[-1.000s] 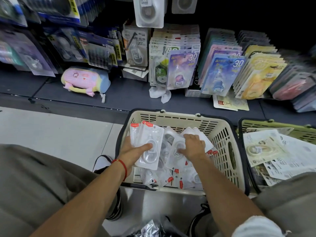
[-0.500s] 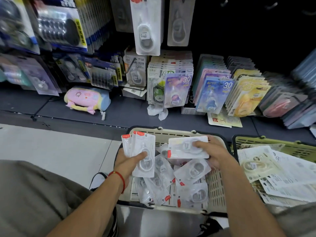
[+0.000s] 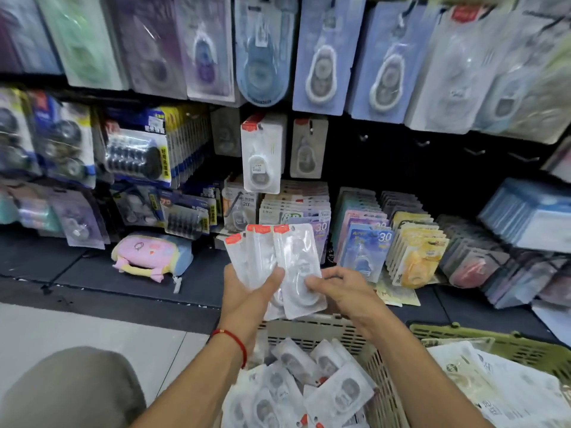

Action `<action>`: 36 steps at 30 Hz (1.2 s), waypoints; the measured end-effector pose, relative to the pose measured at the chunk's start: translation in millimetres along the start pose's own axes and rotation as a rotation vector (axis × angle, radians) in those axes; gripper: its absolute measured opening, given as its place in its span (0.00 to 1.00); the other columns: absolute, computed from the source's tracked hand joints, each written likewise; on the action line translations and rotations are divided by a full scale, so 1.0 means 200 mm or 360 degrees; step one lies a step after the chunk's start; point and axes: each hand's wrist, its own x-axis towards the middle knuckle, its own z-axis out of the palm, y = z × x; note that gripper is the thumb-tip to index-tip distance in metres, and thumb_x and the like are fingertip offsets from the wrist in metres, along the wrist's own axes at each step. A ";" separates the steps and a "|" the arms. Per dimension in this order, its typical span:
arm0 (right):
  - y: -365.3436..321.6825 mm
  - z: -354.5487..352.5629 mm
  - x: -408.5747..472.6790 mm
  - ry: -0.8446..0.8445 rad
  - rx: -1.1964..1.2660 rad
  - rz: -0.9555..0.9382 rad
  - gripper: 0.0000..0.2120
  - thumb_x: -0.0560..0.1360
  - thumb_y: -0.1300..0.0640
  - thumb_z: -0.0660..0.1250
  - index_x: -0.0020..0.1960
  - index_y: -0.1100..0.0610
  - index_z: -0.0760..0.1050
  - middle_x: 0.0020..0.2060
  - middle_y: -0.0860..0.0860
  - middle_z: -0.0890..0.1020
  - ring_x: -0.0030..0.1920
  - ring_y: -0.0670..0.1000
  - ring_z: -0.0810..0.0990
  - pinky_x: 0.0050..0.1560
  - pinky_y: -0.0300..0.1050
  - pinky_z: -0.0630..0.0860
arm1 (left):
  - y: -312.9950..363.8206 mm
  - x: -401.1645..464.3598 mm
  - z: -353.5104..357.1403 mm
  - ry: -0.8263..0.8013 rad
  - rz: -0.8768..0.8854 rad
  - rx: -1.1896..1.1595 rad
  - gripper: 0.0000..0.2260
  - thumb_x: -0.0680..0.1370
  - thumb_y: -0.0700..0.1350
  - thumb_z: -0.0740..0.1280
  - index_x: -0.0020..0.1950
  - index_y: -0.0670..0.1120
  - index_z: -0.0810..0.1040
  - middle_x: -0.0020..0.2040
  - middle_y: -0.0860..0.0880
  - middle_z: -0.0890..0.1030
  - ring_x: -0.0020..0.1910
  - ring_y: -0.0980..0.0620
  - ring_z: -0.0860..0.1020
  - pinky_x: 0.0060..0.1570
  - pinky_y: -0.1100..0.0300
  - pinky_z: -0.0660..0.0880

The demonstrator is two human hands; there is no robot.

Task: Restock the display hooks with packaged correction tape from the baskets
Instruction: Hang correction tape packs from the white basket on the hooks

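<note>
While left hand point(image 3: 247, 291) grips fanned packs point(image 3: 272, 264), right hand point(image 3: 343, 288) pinches the front pack point(image 3: 301, 273). Both above the basket point(image 3: 318, 330).

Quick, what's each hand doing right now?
Left hand: grips a fan of correction tape packs.
Right hand: pinches the front pack of that fan.

Fanned clear correction tape packs point(image 3: 278, 267), red-tabbed, perhaps four, held upright.

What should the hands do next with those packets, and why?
Probably square up the fan of packets so the hang holes line up, then lift them toward the hook holding the matching packet. The left hand grips them splayed, and the right hand pinches the front one.
</note>
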 end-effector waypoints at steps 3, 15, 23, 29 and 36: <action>-0.19 -0.05 0.04 -0.0108 -0.0013 -0.0144 0.20 0.73 0.50 0.80 0.54 0.61 0.75 0.41 0.53 0.89 0.39 0.50 0.88 0.35 0.45 0.83 | 0.16 0.12 0.09 -0.0144 0.0169 0.0072 0.27 0.73 0.44 0.81 0.68 0.52 0.74 0.61 0.51 0.85 0.60 0.50 0.84 0.63 0.43 0.80; -0.50 -0.05 0.30 0.0328 -0.0235 -0.0876 0.05 0.83 0.47 0.68 0.54 0.47 0.76 0.46 0.48 0.86 0.26 0.51 0.82 0.28 0.42 0.75 | 0.50 0.60 0.12 0.0092 0.0814 0.0448 0.29 0.72 0.57 0.79 0.66 0.55 0.67 0.60 0.62 0.76 0.55 0.74 0.76 0.52 0.69 0.74; -0.55 0.03 0.44 0.0323 -0.0130 -0.0872 0.09 0.82 0.45 0.68 0.55 0.50 0.77 0.44 0.49 0.86 0.24 0.54 0.80 0.26 0.41 0.73 | 0.49 0.62 0.11 0.0264 0.0963 0.0424 0.30 0.73 0.56 0.78 0.69 0.55 0.66 0.61 0.67 0.76 0.56 0.75 0.76 0.49 0.79 0.72; -0.54 0.07 0.44 0.0428 0.0005 -0.0883 0.11 0.80 0.45 0.71 0.53 0.53 0.79 0.42 0.48 0.87 0.22 0.55 0.81 0.24 0.44 0.73 | 0.52 0.59 0.10 0.0225 0.0987 0.0365 0.31 0.73 0.55 0.78 0.70 0.53 0.67 0.55 0.77 0.76 0.56 0.76 0.76 0.49 0.80 0.71; -0.46 0.04 0.50 0.0400 -0.0473 -0.0409 0.30 0.80 0.39 0.68 0.76 0.52 0.66 0.66 0.50 0.77 0.62 0.56 0.82 0.64 0.57 0.79 | 0.50 0.60 0.10 0.0162 0.0837 0.0280 0.30 0.72 0.55 0.79 0.69 0.52 0.69 0.62 0.60 0.79 0.56 0.68 0.79 0.55 0.66 0.77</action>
